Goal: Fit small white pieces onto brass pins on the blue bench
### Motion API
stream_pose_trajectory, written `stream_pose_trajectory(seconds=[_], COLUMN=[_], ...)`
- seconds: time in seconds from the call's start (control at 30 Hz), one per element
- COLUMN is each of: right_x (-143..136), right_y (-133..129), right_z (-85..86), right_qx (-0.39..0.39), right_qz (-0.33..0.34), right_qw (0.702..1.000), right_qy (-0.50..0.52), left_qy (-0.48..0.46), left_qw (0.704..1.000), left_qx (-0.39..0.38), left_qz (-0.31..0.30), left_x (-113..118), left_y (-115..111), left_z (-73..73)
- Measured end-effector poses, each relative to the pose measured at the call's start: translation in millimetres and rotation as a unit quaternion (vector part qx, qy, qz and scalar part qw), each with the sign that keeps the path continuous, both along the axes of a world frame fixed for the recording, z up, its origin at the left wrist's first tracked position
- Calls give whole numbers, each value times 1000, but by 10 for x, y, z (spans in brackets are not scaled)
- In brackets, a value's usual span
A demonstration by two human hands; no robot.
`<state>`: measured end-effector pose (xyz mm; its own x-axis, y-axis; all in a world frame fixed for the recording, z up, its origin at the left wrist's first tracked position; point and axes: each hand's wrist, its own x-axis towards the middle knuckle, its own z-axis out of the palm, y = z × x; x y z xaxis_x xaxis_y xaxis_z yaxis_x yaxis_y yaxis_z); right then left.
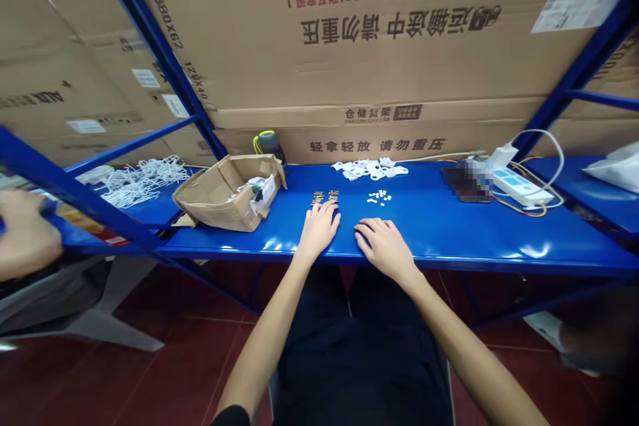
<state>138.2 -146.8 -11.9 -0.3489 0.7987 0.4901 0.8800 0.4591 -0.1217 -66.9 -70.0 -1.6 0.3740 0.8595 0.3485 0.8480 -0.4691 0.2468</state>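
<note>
My left hand (319, 229) lies on the blue table with its fingers stretched forward. Its fingertips reach the near end of a group of small brass-coloured pieces (318, 198), too small to make out closely. Flat on the table to the right rests my right hand (385, 245), fingers loosely bent and apart, with nothing visible in it. Just beyond it are several tiny white pieces (379, 197), scattered. Farther back, white flat plastic parts (372, 168) lie in a loose heap against the cardboard.
An open cardboard box (219, 203) with mixed items stands left, a dark bottle (270, 144) behind it. At right are a blurred dark object (466, 183) and a power strip (522, 188) with cables. Another person's hand (27, 233) shows far left, near white cords (142, 181).
</note>
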Motion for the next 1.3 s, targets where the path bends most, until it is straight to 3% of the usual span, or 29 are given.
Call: stream_pose_trajectory(seconds=[0.2, 0.43, 0.57, 0.67, 0.77, 1.03, 1.3], right_x=[41, 504, 685, 685, 655, 650, 528], right_y=[57, 579, 691, 698, 716, 680, 554], right_z=[1, 24, -31, -65, -67, -37, 10], right_qx=[-28, -101, -85, -68, -71, -76, -96], right_qz=[-4, -24, -91, -155, -174, -163, -71], right_qw=[999, 986, 982, 978, 975, 976, 988], right_qy=[31, 133, 142, 125, 123, 124, 96], left_qy=[-25, 20, 23, 9, -22, -124, -146], left_qw=[1000, 998, 998, 999, 999, 991, 988], left_qx=[-5, -23, -23, -18, -18, -37, -44], left_qz=[-9, 53, 52, 45, 36, -19, -39], left_x=[-25, 73, 76, 47, 7, -97, -128], left_y=[37, 115, 112, 91, 78, 98, 186], left_z=[-5, 48, 54, 36, 8, -8, -38])
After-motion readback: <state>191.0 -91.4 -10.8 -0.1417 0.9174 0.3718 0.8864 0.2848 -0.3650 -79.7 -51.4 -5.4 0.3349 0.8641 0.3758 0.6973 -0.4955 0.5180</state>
